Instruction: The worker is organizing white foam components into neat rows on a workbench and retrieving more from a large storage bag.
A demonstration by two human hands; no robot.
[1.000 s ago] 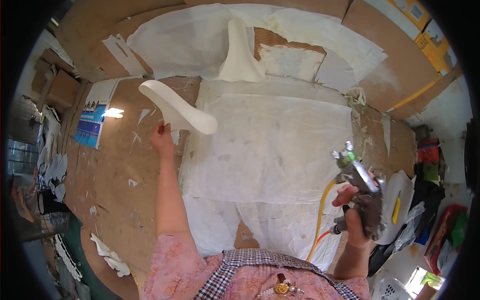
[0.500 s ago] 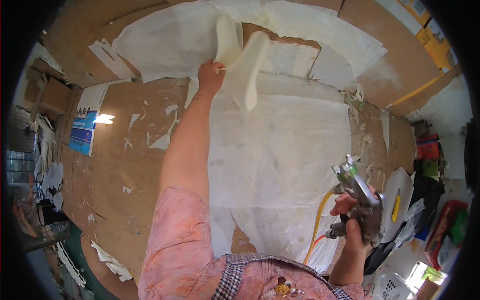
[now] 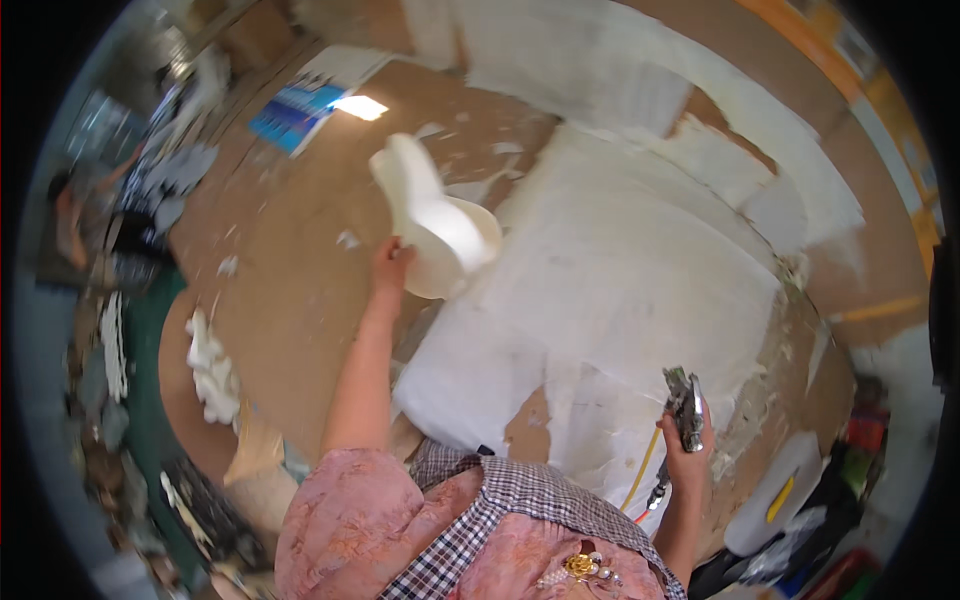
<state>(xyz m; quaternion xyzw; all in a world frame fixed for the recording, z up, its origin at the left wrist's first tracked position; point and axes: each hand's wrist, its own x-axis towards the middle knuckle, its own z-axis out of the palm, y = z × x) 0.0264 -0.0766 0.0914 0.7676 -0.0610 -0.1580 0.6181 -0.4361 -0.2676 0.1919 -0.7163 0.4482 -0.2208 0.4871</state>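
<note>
My left hand (image 3: 392, 268) is closed on the edge of a cream-white curved piece, shaped like moulded foam (image 3: 425, 215), with two rounded lobes. It hangs above the brown board on the left, beside the edge of the white sheet (image 3: 620, 290). My right hand (image 3: 692, 450) grips a metal spray gun (image 3: 684, 408) above the right part of that sheet. A yellow hose (image 3: 642, 470) runs down from the gun toward my apron. Motion blurs the foam piece, and its lower side is hidden.
Cardboard walls lined with white paper (image 3: 560, 60) rise behind. A blue printed sheet (image 3: 297, 112) lies at the far left. Lumpy cream-white pieces (image 3: 212, 372) sit at the near left. To the right is a white container (image 3: 765, 510) with a yellow strip on it.
The foam piece in my left hand has come from the back wall to the left, nearer to me. The spray gun is lower and turned. My view has swung left.
</note>
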